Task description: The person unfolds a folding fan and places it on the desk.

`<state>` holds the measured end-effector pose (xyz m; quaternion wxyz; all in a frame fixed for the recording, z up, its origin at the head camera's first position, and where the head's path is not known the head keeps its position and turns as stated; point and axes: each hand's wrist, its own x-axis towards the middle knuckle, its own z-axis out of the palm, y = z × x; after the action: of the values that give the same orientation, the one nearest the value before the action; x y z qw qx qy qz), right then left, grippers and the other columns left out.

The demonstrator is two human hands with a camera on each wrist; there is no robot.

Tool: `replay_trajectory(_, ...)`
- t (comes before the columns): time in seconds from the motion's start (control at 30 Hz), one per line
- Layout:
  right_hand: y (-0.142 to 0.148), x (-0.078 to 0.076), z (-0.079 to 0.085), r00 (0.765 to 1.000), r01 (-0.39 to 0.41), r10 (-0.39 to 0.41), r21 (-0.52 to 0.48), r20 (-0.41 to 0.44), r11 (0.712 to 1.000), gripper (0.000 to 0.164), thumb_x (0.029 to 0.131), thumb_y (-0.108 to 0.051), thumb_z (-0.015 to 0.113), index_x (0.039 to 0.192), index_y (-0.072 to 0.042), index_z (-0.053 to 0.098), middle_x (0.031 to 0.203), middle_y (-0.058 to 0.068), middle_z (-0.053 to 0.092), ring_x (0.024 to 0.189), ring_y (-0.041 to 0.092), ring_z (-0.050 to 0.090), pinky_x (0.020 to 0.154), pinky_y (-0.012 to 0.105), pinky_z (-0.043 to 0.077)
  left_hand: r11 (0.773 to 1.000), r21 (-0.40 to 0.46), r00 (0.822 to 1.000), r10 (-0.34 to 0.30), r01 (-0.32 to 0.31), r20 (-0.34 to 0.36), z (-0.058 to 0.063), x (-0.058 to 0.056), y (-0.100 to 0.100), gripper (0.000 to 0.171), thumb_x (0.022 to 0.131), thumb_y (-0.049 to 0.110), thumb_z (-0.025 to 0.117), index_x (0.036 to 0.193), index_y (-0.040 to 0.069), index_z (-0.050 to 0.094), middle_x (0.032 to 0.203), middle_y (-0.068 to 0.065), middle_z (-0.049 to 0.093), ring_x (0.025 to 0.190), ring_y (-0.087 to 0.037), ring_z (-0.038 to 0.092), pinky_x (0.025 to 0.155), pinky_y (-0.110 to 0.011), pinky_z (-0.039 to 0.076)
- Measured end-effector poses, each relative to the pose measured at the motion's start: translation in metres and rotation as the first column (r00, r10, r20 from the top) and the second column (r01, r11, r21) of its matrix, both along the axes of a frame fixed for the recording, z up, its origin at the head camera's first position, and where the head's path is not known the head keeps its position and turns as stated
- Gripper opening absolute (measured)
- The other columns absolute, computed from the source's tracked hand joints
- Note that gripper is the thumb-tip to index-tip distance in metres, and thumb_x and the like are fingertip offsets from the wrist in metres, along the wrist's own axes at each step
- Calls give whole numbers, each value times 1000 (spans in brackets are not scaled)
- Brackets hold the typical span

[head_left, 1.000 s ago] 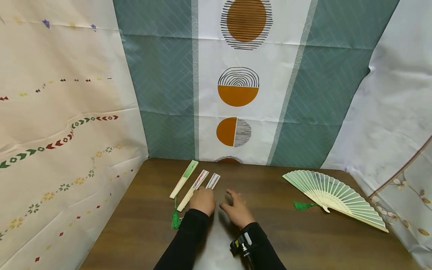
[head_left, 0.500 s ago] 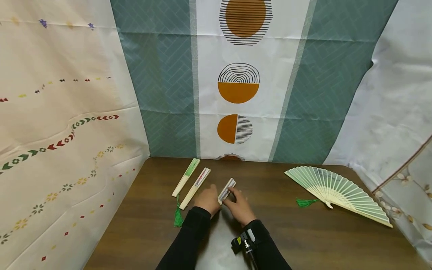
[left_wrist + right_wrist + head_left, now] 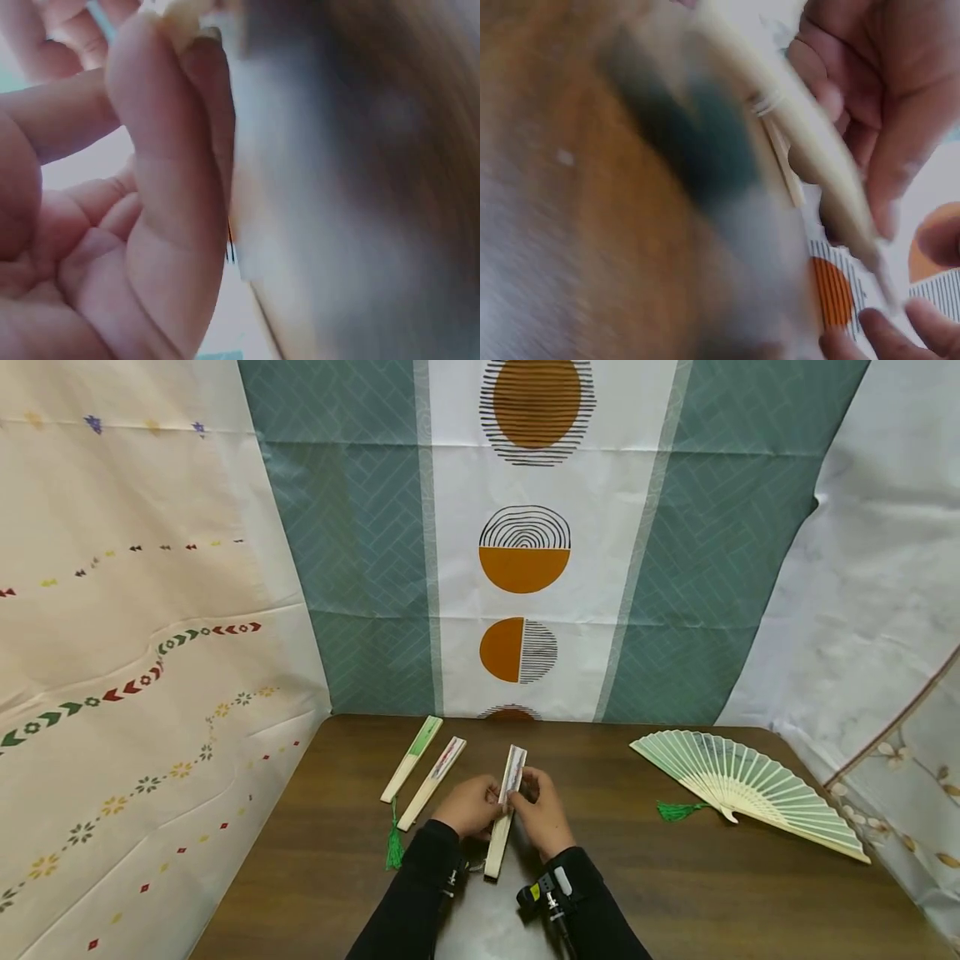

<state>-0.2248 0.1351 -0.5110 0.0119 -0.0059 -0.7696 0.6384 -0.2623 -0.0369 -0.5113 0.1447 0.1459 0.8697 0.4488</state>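
A folded hand fan (image 3: 497, 847), pale wood with a printed upper part, is held upright-slanting over the near middle of the table. My left hand (image 3: 472, 807) pinches it from the left side, around its middle. From the right, my right hand (image 3: 542, 814) grips it too, thumb across its front. In the left wrist view, the left fingertips close on a small pale end (image 3: 184, 22) of it. The right wrist view has the fan's pale body (image 3: 806, 135) running diagonally past fingers, partly blurred.
Left of the hands lie two more folded fans, one green-topped (image 3: 411, 760) and one with a printed top (image 3: 432, 783); a green tassel (image 3: 395, 847) is beside them. On the right a spread green fan (image 3: 750, 793) lies on the brown table (image 3: 585, 760), with its tassel (image 3: 678, 811).
The fan came off the table from beside the other folded fans and moved right. My right hand took hold of it, and it now stands more upright between both hands.
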Motion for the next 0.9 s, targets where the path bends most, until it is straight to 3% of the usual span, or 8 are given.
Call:
replay_trajectory(0.07,4,0,8,999,37,-36,-58,16,998,57,115,-10,63,165,4,42,164,37,53,151,53,59,118,59,59,989,148,995,-25,10,101,22,11,1,29,109,11,77,132,-1,66,106,-16,74,79,-19,71,57,-27,63)
replay_trajectory(0.13,9,0,14,998,65,-63,-91,24,994,60,117,-10,61,170,2,35,161,36,56,139,47,68,108,50,65,975,223,987,-61,26,152,32,16,1,38,110,10,75,144,-1,62,114,-18,75,86,-18,69,60,-27,63)
replay_trajectory(0.23,15,-1,22,995,101,-100,-98,18,990,63,118,-11,63,172,1,34,150,34,67,113,28,76,89,36,65,962,266,979,-107,58,172,39,18,2,36,112,9,72,145,0,61,112,-15,73,85,-17,66,63,-27,61)
replay_trajectory(0.33,18,-1,27,994,113,-112,-112,13,987,58,115,-10,67,167,5,44,136,32,76,95,14,76,78,28,67,957,286,977,-111,56,180,42,18,3,24,116,13,66,138,3,63,106,-10,72,79,-16,65,64,-27,60)
replay_trajectory(0.4,18,0,30,994,106,-105,-124,8,987,53,114,-8,70,161,7,53,127,29,80,89,10,77,73,25,68,954,296,983,-89,37,163,43,18,4,21,119,18,63,131,2,66,104,-9,72,77,-16,66,65,-30,62)
replay_trajectory(0.5,17,1,33,996,93,-92,-145,12,985,47,111,-5,73,154,8,61,118,26,83,88,11,78,70,25,70,955,296,993,-6,-29,116,43,18,6,25,120,26,62,126,4,72,107,-10,74,81,-15,71,71,-34,68)
replay_trajectory(0.63,15,3,33,997,80,-77,-154,22,985,43,110,-4,75,149,8,66,114,22,85,91,13,79,72,29,72,951,289,993,97,-111,64,42,17,8,22,117,22,68,126,3,75,112,-15,76,85,-16,76,78,-41,73)
replay_trajectory(0.9,15,3,32,998,61,-55,-168,41,984,29,109,-7,77,135,6,78,109,16,83,90,13,78,74,27,72,941,313,991,116,-132,68,45,16,8,18,115,13,68,123,-1,74,112,-18,76,87,-17,78,82,-51,75)
